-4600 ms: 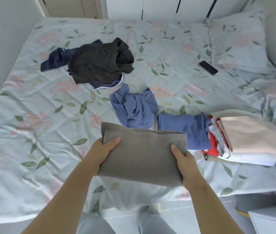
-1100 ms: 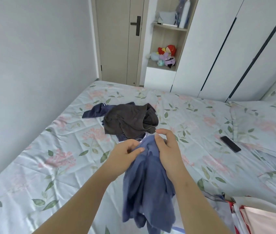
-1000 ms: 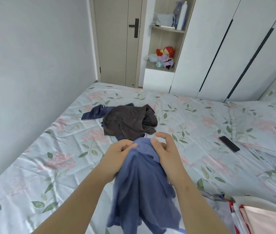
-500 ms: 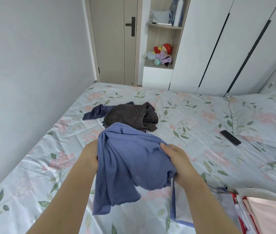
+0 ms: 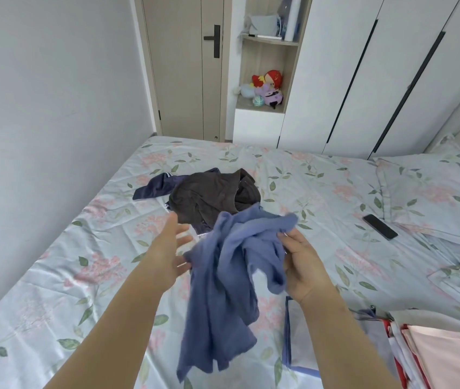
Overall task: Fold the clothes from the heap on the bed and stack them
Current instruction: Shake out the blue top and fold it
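A crumpled blue garment (image 5: 228, 279) hangs in the air above the bed (image 5: 82, 270). My right hand (image 5: 301, 265) grips its upper right part. My left hand (image 5: 169, 254) is spread open just left of the cloth, its fingertips near the fabric edge. Behind them lies the heap (image 5: 209, 195): a dark brown garment over a navy one with white stripes. The stack of folded clothes (image 5: 442, 357), pink on top with red and white beneath, sits at the bottom right corner.
A black phone (image 5: 380, 223) lies on the sheet near the pillow (image 5: 425, 192) at the right. A folded pale item with a blue edge (image 5: 296, 343) lies beside the stack. A wall runs along the bed's left side; wardrobe and door stand behind.
My left hand has let go of the blue garment and opened. The cloth now dangles lower from my right hand, which has shifted to the right.
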{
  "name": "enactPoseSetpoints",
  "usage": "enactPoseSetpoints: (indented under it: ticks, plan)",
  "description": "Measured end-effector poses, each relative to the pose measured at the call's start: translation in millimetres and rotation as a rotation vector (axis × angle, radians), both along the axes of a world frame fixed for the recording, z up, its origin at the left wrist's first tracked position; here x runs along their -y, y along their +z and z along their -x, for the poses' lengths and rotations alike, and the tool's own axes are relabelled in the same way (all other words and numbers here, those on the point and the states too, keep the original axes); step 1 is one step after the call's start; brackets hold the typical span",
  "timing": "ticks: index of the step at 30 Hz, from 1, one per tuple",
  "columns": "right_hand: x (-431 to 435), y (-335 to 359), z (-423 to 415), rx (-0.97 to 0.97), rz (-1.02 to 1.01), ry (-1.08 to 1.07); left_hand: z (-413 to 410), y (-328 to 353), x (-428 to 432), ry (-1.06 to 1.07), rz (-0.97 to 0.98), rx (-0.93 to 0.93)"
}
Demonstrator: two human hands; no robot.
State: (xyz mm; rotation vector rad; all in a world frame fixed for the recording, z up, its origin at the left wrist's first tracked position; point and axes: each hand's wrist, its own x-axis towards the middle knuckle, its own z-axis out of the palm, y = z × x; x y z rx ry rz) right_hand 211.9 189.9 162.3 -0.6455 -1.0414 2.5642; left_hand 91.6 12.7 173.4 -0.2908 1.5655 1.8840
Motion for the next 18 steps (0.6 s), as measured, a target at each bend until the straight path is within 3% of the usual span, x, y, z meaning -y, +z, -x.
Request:
enactPoseSetpoints:
  ticks: [2, 5, 9, 14, 18]
  plan:
    - [4, 2, 5, 0.037, -0.044, -0.028, -9, -2, -9, -0.178, 0.015, -0.064]
    - [15, 7, 8, 0.124, -0.037, 0.029, -27, -11, -24, -0.397, -0.147, -0.023]
    - [12, 8, 9, 0.167, 0.021, -0.023, -35, -23, -34, -0.523, -0.090, -0.200]
    - [-6, 10, 3, 0.207, -0.194, -0.104, -20, -24, -30, -0.324, 0.104, -0.325]
    - [-20, 17, -1, 0.219, -0.266, -0.165, 9, -17, -22, -0.177, 0.301, -0.537]
